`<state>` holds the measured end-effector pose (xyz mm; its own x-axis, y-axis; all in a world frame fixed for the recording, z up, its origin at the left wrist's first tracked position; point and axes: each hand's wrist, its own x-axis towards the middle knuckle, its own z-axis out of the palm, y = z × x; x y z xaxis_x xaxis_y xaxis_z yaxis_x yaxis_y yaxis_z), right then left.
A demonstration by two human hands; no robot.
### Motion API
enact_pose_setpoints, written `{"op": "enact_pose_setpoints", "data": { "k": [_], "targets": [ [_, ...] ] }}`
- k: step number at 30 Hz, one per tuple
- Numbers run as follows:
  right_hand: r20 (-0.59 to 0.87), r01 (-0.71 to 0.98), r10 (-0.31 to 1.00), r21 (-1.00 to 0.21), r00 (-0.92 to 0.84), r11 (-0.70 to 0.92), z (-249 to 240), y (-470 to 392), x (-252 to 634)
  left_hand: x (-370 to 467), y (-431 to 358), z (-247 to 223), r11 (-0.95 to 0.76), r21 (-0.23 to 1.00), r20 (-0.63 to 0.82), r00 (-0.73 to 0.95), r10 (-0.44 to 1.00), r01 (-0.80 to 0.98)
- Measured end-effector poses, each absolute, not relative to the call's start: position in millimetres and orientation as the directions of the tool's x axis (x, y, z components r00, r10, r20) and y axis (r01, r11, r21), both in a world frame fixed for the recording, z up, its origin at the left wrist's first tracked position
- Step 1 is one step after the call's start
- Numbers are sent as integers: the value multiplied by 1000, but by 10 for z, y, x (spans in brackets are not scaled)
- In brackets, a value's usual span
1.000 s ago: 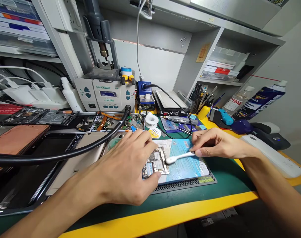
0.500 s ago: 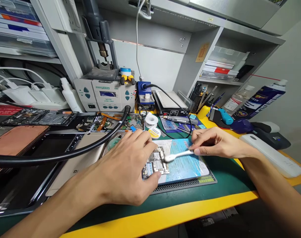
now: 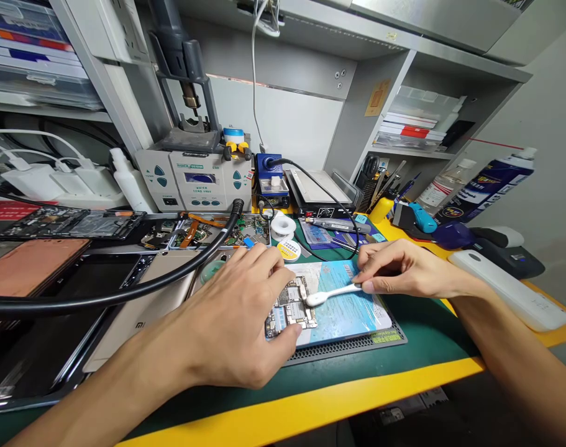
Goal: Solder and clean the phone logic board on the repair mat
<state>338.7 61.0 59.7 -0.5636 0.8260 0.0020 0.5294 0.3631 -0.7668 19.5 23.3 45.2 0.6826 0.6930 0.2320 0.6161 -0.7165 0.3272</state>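
Observation:
My left hand (image 3: pixel 245 316) rests over the left side of a small phone circuit board (image 3: pixel 294 304). Thumb and fingertips curl around the board's edges, and the palm side hides part of it. Beneath the board lies a blue and white booklet (image 3: pixel 343 316) with a glossy cover. In my right hand (image 3: pixel 397 270) a white toothbrush (image 3: pixel 333 293) is pinched by its handle between thumb and fingers. Its head meets the board's right edge, bristles downward and out of sight.
Disassembled phones and a gold back cover (image 3: pixel 152 304) lie left, crossed by a thick black hose (image 3: pixel 189 268). Behind stand a hot air station (image 3: pixel 199 180), a solder spool (image 3: pixel 281 226) and a heating plate (image 3: pixel 320 192). A spray can (image 3: pixel 485 186) and a bottle (image 3: pixel 445 186) are at right.
The whole view has shifted slightly. Both hands keep nearly the same pose, and the toothbrush head stays at the board's right edge.

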Motion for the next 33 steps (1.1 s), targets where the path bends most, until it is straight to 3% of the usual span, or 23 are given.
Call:
{"op": "enact_pose_setpoints", "data": {
  "k": [23,33],
  "targets": [
    [33,539,832,-748,-553,388,593,596,3390,189,220,453,-718,323,232,684,691,616],
    [49,517,805,-743,-591,425,543,617,3426,189,262,445,-734,312,320,661,679,603]
  ]
}}
